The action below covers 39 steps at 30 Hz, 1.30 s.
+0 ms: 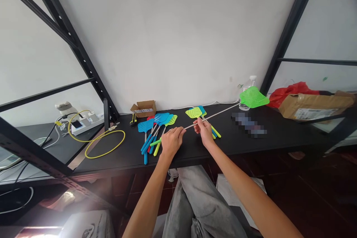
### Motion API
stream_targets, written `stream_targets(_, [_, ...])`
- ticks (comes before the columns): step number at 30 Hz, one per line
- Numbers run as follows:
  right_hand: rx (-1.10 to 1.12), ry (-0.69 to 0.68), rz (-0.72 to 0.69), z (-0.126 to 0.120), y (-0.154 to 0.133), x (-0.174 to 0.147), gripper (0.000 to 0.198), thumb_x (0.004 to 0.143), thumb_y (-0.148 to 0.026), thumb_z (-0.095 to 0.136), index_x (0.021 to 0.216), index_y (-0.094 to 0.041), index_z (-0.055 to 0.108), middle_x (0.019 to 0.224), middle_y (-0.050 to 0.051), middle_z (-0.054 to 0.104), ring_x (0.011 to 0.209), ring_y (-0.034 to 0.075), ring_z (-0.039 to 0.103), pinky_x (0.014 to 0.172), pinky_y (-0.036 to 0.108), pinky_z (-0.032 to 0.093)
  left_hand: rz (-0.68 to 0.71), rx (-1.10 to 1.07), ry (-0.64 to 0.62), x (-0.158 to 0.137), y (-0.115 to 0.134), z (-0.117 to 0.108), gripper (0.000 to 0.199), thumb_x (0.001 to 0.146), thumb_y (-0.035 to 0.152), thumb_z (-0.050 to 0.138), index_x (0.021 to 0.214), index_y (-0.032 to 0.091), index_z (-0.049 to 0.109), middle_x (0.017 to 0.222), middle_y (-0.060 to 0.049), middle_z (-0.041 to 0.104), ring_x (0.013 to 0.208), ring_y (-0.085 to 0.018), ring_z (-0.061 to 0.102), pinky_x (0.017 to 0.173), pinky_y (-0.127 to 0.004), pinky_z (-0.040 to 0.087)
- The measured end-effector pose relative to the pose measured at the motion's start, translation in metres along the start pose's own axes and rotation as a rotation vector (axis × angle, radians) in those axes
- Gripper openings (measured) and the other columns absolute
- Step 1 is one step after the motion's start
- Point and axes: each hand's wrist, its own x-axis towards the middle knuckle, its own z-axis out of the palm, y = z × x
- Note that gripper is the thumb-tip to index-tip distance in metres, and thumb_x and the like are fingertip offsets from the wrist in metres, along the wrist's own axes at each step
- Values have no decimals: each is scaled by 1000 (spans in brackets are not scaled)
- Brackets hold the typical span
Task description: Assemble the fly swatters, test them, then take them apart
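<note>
A green fly swatter (254,97) with a long extended metal rod stretches across in front of me, its head up at the right. My left hand (172,141) is closed around it where the green handle meets the rod. Farther along, my right hand (205,130) has its fingers curled at the rod, pinching it. A pile of blue, green, yellow-green and red fly swatters (161,118) lies left of my left hand. Behind my right hand lie a yellow-green swatter (193,112) and a blue swatter (202,110), partly hidden by that hand.
The black table (223,145) stands against a white wall. An open cardboard box (144,108), a yellow cable (119,145) and a power strip (87,124) are at the left. A plastic bottle (252,81), a cardboard carton (315,106) and a red bag (290,91) are at the right.
</note>
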Motion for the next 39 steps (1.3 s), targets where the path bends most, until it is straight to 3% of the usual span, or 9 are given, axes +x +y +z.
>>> stream_targets(8, [-20, -88, 27, -2, 3, 1, 46, 80, -63, 63, 76, -17, 67, 62, 1, 60, 51, 11, 53, 44, 23, 37, 13, -10, -17, 0, -2, 1, 28, 99, 39, 44, 108, 25, 67, 91, -2, 74, 78, -15, 67, 62, -25, 40])
stream_targets(15, [-113, -308, 38, 0, 1, -5, 45, 83, -61, 59, 85, -18, 70, 71, 4, 64, 61, 14, 56, 48, 23, 39, -13, -40, -17, 0, 1, -1, 29, 98, 38, 47, 117, 24, 63, 92, -4, 75, 80, -18, 69, 62, -26, 43])
stream_targets(20, [-291, -531, -38, 5, -2, -7, 49, 87, -62, 52, 92, -18, 73, 61, -1, 52, 53, 11, 46, 47, 22, 36, -18, -75, -38, 2, 4, -5, 31, 97, 38, 47, 122, 24, 59, 96, -4, 75, 84, -18, 69, 64, -25, 44])
stream_targets(24, [-335, -557, -39, 7, -1, -6, 51, 89, -63, 49, 89, -17, 72, 58, -2, 50, 50, 11, 45, 47, 23, 37, 7, -73, -25, 2, 7, -6, 31, 98, 35, 45, 125, 26, 58, 103, -5, 74, 88, -18, 68, 65, -25, 44])
stream_targets(28, [-219, -463, 22, 5, 0, -6, 50, 86, -62, 54, 103, -18, 70, 61, -2, 53, 53, 11, 48, 46, 22, 36, 19, -21, -16, 2, 8, -4, 29, 98, 38, 44, 110, 25, 67, 88, -5, 73, 81, -18, 67, 60, -26, 39])
stream_targets(32, [12, -196, 60, 1, -2, -5, 54, 84, -67, 53, 102, -18, 69, 65, 0, 55, 52, 11, 47, 44, 23, 36, -5, -4, 15, 2, 6, -3, 28, 98, 40, 46, 98, 24, 69, 85, -4, 72, 77, -17, 66, 58, -26, 36])
stream_targets(36, [35, 144, -95, -3, -5, -2, 53, 86, -67, 49, 84, -17, 67, 54, -4, 42, 44, 9, 35, 40, 24, 27, -34, -18, 14, 2, 6, -5, 27, 97, 40, 46, 99, 24, 68, 89, -4, 73, 79, -17, 66, 59, -26, 38])
stream_targets(39, [-15, 250, -183, -4, -8, -3, 47, 87, -64, 51, 80, -18, 63, 54, -5, 38, 44, 9, 33, 40, 25, 26, -10, -59, -11, 1, 6, -4, 26, 97, 37, 46, 103, 24, 68, 92, -5, 73, 82, -17, 66, 62, -26, 41])
